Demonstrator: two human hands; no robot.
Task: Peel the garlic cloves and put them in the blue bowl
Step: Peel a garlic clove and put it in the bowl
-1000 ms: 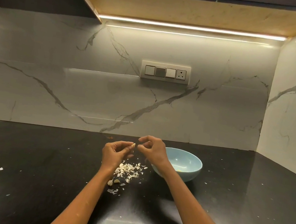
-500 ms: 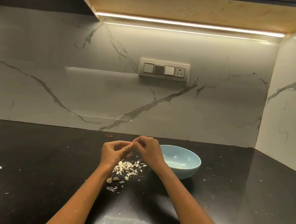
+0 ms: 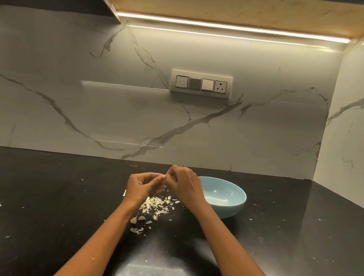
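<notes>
peel | we pinch the garlic clove [image 3: 163, 177] in left hand [image 3: 139, 184] | right hand [image 3: 184, 182] fingertips nip its skin | strip over the peel pile [image 3: 156, 205], beside blue bowl [image 3: 221, 197]

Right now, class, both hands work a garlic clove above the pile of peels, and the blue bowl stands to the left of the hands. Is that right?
Not quite. The head view shows the blue bowl to the right of the hands, beside the right hand. The rest holds: it and the left hand pinch a garlic clove above the pile of peels.
</notes>
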